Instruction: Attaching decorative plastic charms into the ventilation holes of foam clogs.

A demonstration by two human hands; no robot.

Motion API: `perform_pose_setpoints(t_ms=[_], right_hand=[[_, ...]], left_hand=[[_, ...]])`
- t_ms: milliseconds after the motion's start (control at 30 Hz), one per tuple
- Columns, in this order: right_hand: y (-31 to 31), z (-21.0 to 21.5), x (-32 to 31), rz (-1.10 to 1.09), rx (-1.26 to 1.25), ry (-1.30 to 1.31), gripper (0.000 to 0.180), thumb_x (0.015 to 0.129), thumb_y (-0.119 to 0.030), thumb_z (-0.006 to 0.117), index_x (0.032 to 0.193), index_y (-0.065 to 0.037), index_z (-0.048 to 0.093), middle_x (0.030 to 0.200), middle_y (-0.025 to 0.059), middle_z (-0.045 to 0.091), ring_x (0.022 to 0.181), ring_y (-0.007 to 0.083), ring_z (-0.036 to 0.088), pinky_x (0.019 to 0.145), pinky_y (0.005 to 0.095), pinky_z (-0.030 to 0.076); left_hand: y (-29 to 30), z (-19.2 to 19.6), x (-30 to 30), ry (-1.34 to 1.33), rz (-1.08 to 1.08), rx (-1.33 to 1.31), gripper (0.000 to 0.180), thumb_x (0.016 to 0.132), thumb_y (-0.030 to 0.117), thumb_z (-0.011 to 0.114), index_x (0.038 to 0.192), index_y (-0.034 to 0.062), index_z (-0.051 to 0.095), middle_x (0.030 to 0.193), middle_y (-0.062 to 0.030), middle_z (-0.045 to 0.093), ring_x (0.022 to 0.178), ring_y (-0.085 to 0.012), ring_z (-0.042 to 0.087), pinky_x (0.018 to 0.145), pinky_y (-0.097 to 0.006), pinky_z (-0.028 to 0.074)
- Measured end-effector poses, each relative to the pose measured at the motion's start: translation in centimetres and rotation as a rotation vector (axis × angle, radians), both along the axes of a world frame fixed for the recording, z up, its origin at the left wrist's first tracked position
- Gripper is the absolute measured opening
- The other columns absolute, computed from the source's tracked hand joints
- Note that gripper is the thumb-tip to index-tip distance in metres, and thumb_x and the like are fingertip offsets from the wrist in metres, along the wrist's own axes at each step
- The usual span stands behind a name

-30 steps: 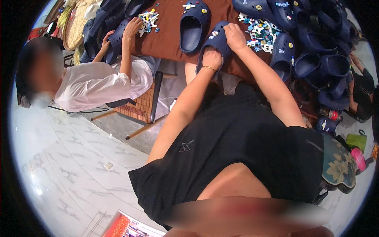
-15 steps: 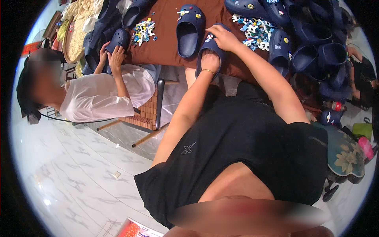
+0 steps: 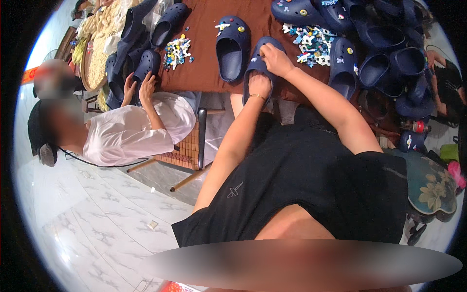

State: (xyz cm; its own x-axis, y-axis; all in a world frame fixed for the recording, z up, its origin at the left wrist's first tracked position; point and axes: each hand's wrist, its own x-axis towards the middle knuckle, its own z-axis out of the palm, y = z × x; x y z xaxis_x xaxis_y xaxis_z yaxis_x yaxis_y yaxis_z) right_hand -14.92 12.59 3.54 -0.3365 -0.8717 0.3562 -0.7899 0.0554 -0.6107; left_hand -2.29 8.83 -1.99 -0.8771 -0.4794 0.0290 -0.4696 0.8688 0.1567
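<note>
My left hand (image 3: 260,83) is inside the foot opening of a navy foam clog (image 3: 273,42), holding it at the table's near edge; its fingers are hidden in the shoe. My right hand (image 3: 278,60) rests on the clog's toe, fingers pinched together over the holes. What they grip, if anything, is hidden. A small pale charm (image 3: 254,59) shows beside those fingers. Just left lies a second navy clog (image 3: 233,53), with a white charm (image 3: 223,27) and a round yellow one (image 3: 241,29) on its toe.
Charm piles lie on the brown cloth (image 3: 204,29): a smaller pile (image 3: 177,52) left, a larger pile (image 3: 310,45) right. A decorated clog (image 3: 343,68) and stacked clogs (image 3: 386,63) stand right. At left a seated person in white (image 3: 127,131) handles another clog (image 3: 146,64).
My right hand has shifted slightly left, its fingers drawing into a pinch on the clog's toe. The toe's charm is now mostly covered. My left hand stays inside the clog.
</note>
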Motion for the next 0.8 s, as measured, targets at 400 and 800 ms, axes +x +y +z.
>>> perform_pose_setpoints(t_ms=[400,800], right_hand=[[-3.0,2.8,-1.0,0.364,0.43,0.042,0.016,0.071,-0.007,0.054,0.087,-0.009,0.057,0.09,0.0133,0.051,0.084,0.0301,0.053,0.071,0.0374,0.043],[2.9,-1.2,-1.7,-0.137,-0.155,-0.056,0.007,0.071,-0.005,0.048,0.078,-0.004,0.049,0.082,0.0146,0.048,0.08,0.0329,0.048,0.07,0.0396,0.04]], left_hand=[[0.4,0.5,-0.1,-0.014,0.007,-0.053,0.021,0.069,0.018,0.047,0.064,0.0033,0.062,0.072,-0.0147,0.06,0.075,-0.0282,0.057,0.072,-0.038,0.043],[0.0,-0.8,0.2,0.13,0.007,-0.068,0.022,0.069,0.017,0.047,0.059,0.0032,0.06,0.066,-0.015,0.06,0.063,-0.0285,0.058,0.062,-0.038,0.046]])
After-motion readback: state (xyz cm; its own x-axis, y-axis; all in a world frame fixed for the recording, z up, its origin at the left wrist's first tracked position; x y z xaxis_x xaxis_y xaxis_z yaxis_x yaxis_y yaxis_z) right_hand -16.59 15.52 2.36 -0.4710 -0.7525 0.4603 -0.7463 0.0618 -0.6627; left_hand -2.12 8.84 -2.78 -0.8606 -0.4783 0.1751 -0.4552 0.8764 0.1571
